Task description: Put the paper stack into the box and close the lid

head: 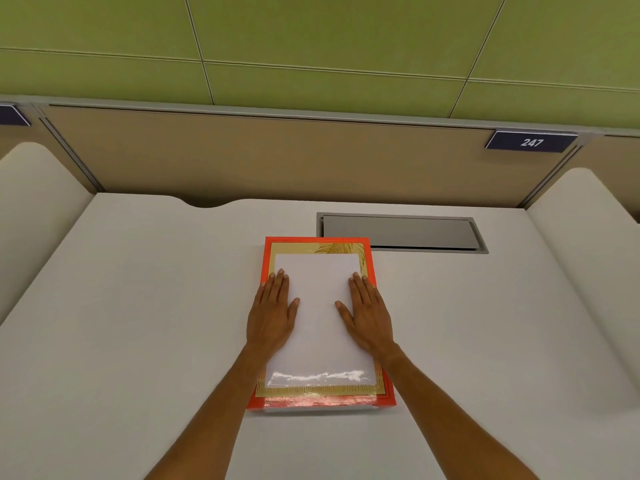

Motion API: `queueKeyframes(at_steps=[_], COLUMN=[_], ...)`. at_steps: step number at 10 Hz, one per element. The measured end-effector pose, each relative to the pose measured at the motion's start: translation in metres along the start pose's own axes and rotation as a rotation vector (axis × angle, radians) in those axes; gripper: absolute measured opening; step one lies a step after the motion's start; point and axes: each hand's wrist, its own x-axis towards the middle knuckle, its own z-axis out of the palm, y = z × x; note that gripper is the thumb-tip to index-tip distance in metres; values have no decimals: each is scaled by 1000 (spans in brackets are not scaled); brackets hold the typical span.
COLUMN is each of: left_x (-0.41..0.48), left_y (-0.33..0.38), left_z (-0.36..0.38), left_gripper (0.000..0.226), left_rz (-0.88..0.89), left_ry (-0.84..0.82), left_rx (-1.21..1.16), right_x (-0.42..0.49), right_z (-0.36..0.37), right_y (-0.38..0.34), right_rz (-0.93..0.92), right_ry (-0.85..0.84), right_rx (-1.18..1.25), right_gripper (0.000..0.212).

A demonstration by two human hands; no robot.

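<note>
- Resting flat on the white paper (320,308), both hands lie palm down with fingers straight and together, gripping nothing.
- Left hand (272,311) covers the sheet's left edge; right hand (369,313) covers its right edge.
- Paper lies within the orange border of the box (266,258), on a beige patterned surface; glossy film shines at its near end.
- Box sits on the desk (138,323), its far corner overlapping a grey hatch (415,233).
- Plate (531,143) on the partition reads 247.
</note>
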Motion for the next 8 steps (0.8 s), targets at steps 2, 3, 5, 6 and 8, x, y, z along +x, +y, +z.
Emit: queueKeyframes(at_steps=[2,3,5,6,8], left_x=[0,-1,-1,-1,4], left_y=[1,2,4,4,21], left_z=[2,3,0,-1,-8], left_gripper=[72,72,77,83,98], left_rz=[-15,-10,-3,-2,-35], left_ry=[-15,-22,-34,-38,14], left_rx=[84,103,99,95,36], right_x=[-1,-2,-4,-5,-7], right_z=[2,2,-1,-5,-22], right_y=[-1,-1,-3,-4,10], right_rz=[10,10,15,11,13], right_ry=[-6,-4,-17,-21,42], right_rx=[-45,-43,-26,10,56], right_gripper=[73,72,72,70,68])
